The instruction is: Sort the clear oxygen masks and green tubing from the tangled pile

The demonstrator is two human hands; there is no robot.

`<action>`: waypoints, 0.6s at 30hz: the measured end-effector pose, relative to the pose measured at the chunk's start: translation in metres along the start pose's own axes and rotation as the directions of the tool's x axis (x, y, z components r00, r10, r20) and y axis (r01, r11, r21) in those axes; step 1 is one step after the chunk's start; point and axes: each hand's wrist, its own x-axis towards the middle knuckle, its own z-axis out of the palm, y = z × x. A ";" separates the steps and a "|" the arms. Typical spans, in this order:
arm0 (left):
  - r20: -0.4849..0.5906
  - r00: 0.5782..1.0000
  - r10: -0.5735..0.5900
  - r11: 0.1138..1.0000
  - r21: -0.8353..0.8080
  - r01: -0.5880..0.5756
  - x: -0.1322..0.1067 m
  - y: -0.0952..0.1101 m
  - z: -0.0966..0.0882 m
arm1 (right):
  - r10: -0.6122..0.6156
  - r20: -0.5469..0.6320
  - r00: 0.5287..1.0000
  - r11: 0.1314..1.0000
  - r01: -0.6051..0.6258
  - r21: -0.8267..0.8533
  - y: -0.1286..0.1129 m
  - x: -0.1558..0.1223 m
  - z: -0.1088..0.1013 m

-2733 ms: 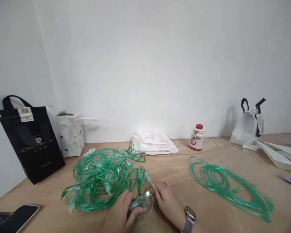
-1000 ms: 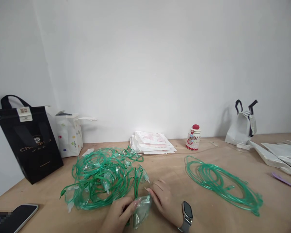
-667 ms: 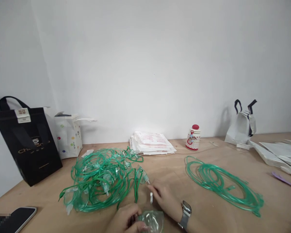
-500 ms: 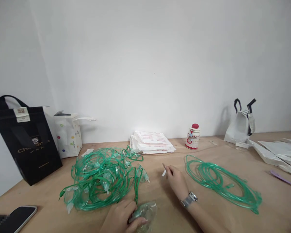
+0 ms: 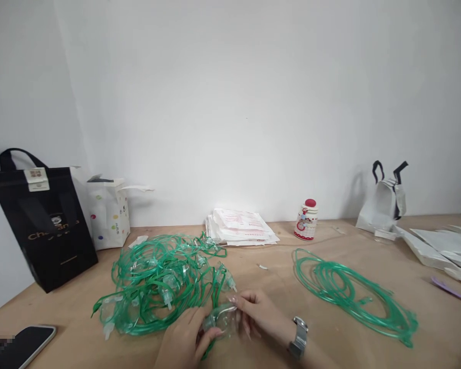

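Low in the middle of the head view, a clear plastic oxygen mask (image 5: 226, 319) sits between my two hands. My left hand (image 5: 186, 333) is closed around its green connector end, thumb on the near side. On the mask's right edge, my right hand (image 5: 253, 310) pinches the rim between thumb and fingers; a watch is on that wrist. Just left lies a tangled heap of green tubing and masks (image 5: 157, 287), with green straps running from it. A small white strip (image 5: 262, 266) rests on the table beyond my right hand.
Coiled green tubing (image 5: 353, 292) lies to the right. White paper packets (image 5: 242, 226) and a red-capped bottle (image 5: 306, 220) stand by the wall. Bags (image 5: 46, 225) and a phone (image 5: 26, 346) are at left. At right are a white bag (image 5: 382, 205), white wrappers (image 5: 441, 246) and a purple-handled tool (image 5: 449, 289).
My right hand has let go of the small white strip, leaving it on the table, and moved back and left to grip the mask. My left hand still holds the mask.
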 end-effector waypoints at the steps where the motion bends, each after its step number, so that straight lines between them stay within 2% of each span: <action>1: 0.005 1.000 -0.015 1.000 -0.013 0.015 0.000 0.000 0.001 | 0.010 0.028 1.000 0.999 -0.010 0.032 0.000 -0.001 0.003; 4: 0.009 0.999 -0.048 0.997 -0.063 0.048 0.001 0.000 0.004 | 0.014 0.021 1.000 0.992 -0.016 0.126 0.000 0.002 -0.003; 7: -0.032 0.998 -0.049 0.993 -0.113 0.045 0.001 0.000 0.004 | -0.018 -0.129 0.991 0.974 0.047 0.222 0.002 0.010 -0.027; 10: -0.088 0.995 -0.042 0.989 -0.146 0.029 0.000 -0.001 0.006 | -0.040 -0.355 0.934 0.942 0.154 0.297 0.008 0.019 -0.058; 13: -0.134 0.991 -0.022 0.987 -0.163 0.000 0.000 -0.004 0.010 | -0.005 -0.501 0.865 0.918 0.202 0.340 0.019 0.027 -0.083; 15: -0.144 0.990 -0.004 0.986 -0.164 -0.020 0.000 -0.005 0.013 | 0.024 -0.542 0.840 0.907 0.209 0.365 0.026 0.032 -0.094; 18: -0.117 0.993 0.003 0.988 -0.150 -0.021 0.000 -0.006 0.016 | 0.047 -0.535 0.844 0.896 0.202 0.397 0.033 0.037 -0.101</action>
